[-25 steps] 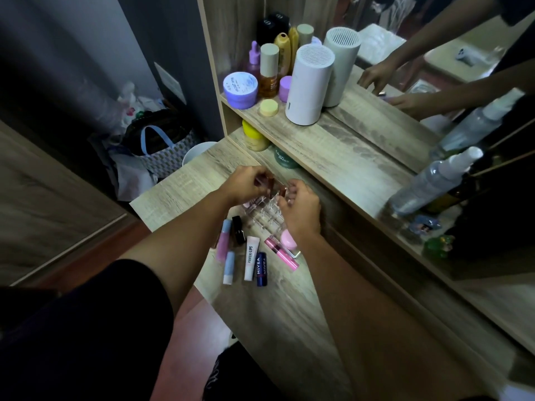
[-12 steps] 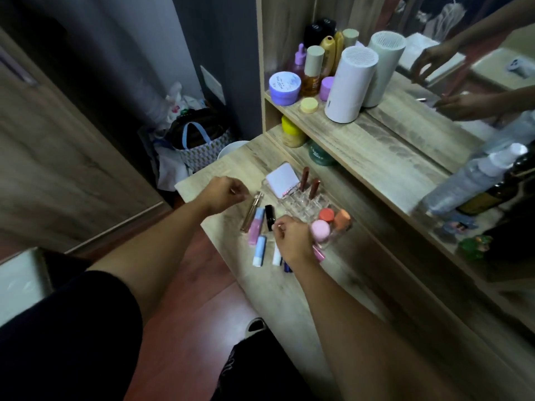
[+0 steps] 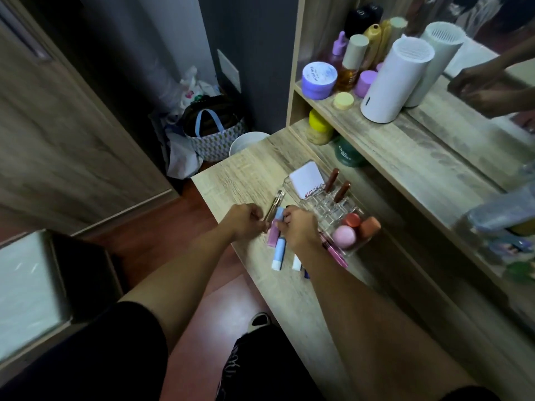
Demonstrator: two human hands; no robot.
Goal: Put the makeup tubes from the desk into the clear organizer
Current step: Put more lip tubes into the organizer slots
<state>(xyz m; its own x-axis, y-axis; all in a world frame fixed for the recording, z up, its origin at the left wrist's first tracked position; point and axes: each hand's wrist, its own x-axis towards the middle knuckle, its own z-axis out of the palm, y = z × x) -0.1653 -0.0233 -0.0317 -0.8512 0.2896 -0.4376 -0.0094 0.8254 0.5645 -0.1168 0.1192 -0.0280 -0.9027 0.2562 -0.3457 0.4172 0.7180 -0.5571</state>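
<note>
The clear organizer (image 3: 328,205) stands on the desk (image 3: 249,172). It holds two brown tubes (image 3: 337,186), a white compact (image 3: 307,178) and round pink and orange items (image 3: 347,235). Left of it lie several tubes: a slim gold tube (image 3: 275,206), a pink tube with a blue cap (image 3: 273,237), a blue-white tube (image 3: 279,253), and a white tube (image 3: 296,261) partly under my wrist. A pink gloss tube (image 3: 335,253) lies against the organizer. My left hand (image 3: 244,222) pinches the slim gold tube's near end. My right hand (image 3: 301,228) curls around the pink tube's blue cap.
A shelf (image 3: 385,134) above the desk carries jars, bottles and a white cylinder (image 3: 396,79); a yellow-lidded jar (image 3: 320,127) and a green jar (image 3: 348,153) sit under it. A mirror is behind. Bags (image 3: 214,131) and a white bin (image 3: 249,141) stand on the floor left of the desk.
My hands left the organizer, which now shows two brown tubes standing in it. The left hand closed in on the slim gold tube; the right hand shifted up to the pink tube.
</note>
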